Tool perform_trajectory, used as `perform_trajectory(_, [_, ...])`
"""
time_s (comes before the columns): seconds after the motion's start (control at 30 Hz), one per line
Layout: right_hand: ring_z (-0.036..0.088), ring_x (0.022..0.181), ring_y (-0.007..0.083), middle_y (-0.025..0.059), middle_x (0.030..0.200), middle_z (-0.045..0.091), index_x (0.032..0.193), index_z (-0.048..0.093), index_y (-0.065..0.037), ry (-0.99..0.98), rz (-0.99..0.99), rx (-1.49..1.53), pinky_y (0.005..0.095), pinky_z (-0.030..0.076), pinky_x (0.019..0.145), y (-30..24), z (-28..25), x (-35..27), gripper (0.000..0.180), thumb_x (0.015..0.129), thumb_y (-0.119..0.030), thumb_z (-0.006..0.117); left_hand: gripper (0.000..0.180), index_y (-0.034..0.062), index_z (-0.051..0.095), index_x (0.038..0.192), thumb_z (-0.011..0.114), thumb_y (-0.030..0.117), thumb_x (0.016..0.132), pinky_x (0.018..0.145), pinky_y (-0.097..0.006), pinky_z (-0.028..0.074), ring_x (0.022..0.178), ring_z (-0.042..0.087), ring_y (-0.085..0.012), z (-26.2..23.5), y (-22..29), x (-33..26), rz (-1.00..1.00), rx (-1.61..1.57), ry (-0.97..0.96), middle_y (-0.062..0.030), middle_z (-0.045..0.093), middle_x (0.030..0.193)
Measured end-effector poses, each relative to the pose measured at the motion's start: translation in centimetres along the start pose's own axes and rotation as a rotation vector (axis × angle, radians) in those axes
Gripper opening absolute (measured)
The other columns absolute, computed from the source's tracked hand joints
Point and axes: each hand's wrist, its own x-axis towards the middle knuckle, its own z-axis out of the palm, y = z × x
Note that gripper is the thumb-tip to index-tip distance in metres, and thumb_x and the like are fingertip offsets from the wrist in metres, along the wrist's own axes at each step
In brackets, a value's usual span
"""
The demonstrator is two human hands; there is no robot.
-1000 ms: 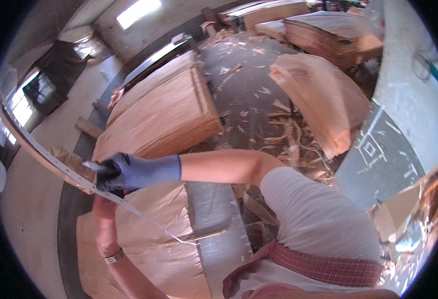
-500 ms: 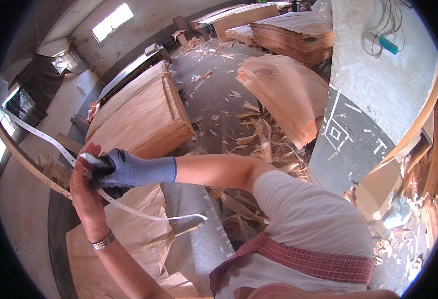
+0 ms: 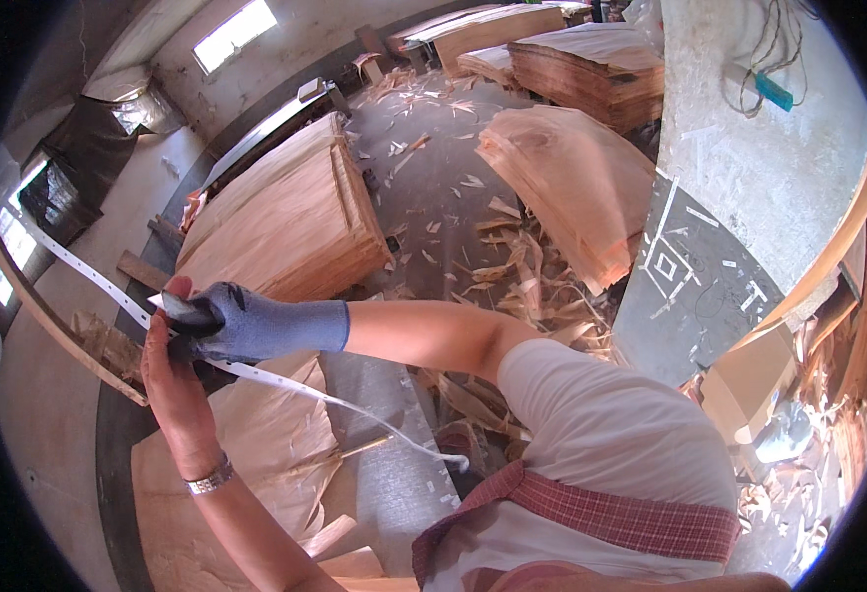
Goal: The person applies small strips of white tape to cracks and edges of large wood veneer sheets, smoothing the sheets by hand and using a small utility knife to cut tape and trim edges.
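A long white perforated tape (image 3: 295,387) runs from the upper left through both hands, and its loose end hangs to the lower right. My left hand (image 3: 172,387), bare with a metal watch (image 3: 211,476) on the wrist, pinches the tape at the far left with fingers pointing up. Against it presses my right hand (image 3: 251,324), in a blue-grey glove with dark fingers, closed round the tape. The gloved fingertips overlap the left hand, so the exact grip is partly hidden. Below the hands lie thin wood veneer sheets (image 3: 197,493) on a grey metal surface (image 3: 384,493).
A tall veneer stack (image 3: 286,227) stands beyond my hands; a curved veneer stack (image 3: 562,178) lies to its right. Torn veneer scraps (image 3: 522,276) litter the floor. A wooden rail (image 3: 54,306) passes at left. A grey-white panel (image 3: 749,168) with a hanging cord rises at right.
The tape's loose end has swung downward and to the right, and its strip below the hands is straighter. Both hands stay together in nearly the same place.
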Motion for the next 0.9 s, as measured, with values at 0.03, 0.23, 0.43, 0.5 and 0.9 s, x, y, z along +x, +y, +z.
perform_trajectory(0.03, [0.069, 0.068, 0.0256, 0.0148, 0.076, 0.067, 0.101, 0.063, -0.005, 0.046, -0.07, 0.236, 0.0379, 0.053, 0.061, -0.2, 0.8, -0.1, 0.019, 0.086, -0.016, 0.067, 0.047, -0.0056, 0.057, 0.13, 0.036, 0.03, 0.106, 0.105, -0.037, 0.042, 0.118, 0.059, -0.0236, 0.5, 0.0, -0.1, 0.014, 0.025, 0.014, -0.0165, 0.063, 0.126])
perform_trajectory(0.23, [0.065, 0.079, 0.0401, 0.0183, 0.083, 0.066, 0.097, 0.06, -0.006, 0.269, -0.254, -0.248, 0.0444, 0.051, 0.067, 0.0, 3.4, -1.0, 0.023, 0.081, -0.019, 0.07, 0.047, -0.0068, 0.056, 0.129, 0.044, 0.032, 0.104, 0.102, -0.04, 0.046, 0.113, 0.062, -0.0286, 0.4, -1.7, -0.1, 0.062, -0.124, 0.138, -0.021, 0.064, 0.121])
perform_trajectory(0.43, [0.068, 0.07, 0.0248, 0.0123, 0.079, 0.066, 0.114, 0.06, -0.005, 0.232, -0.196, -0.099, 0.035, 0.052, 0.061, 1.8, 1.9, -3.9, 0.028, 0.087, -0.008, 0.066, 0.053, 0.0, 0.056, 0.125, 0.052, 0.046, 0.1, 0.097, -0.043, 0.049, 0.108, 0.063, -0.0263, 0.4, -3.5, -1.4, -0.182, -0.377, 0.129, -0.0188, 0.064, 0.121])
perform_trajectory(0.5, [0.065, 0.067, 0.0168, 0.0089, 0.081, 0.067, 0.126, 0.056, -0.005, 0.008, 0.169, 0.221, 0.0318, 0.052, 0.058, 1.1, 1.0, -5.3, 0.04, 0.088, -0.01, 0.068, 0.047, 0.0029, 0.059, 0.12, 0.056, 0.044, 0.098, 0.089, -0.04, 0.053, 0.101, 0.065, -0.0217, -1.8, -5.2, -3.4, -0.266, -0.166, 0.089, -0.0139, 0.066, 0.115])
perform_trajectory(0.9, [0.058, 0.07, 0.0075, 0.0015, 0.088, 0.066, 0.126, 0.053, -0.005, -0.549, 0.677, 0.358, 0.0268, 0.051, 0.06, 3.1, -0.8, -18.9, 0.046, 0.084, -0.01, 0.071, 0.017, 0.0015, 0.066, 0.092, 0.072, 0.016, 0.089, 0.056, -0.023, 0.053, 0.068, 0.065, -0.01, -4.2, -14.5, -13.9, -0.73, 0.258, -0.333, -0.0044, 0.069, 0.082])
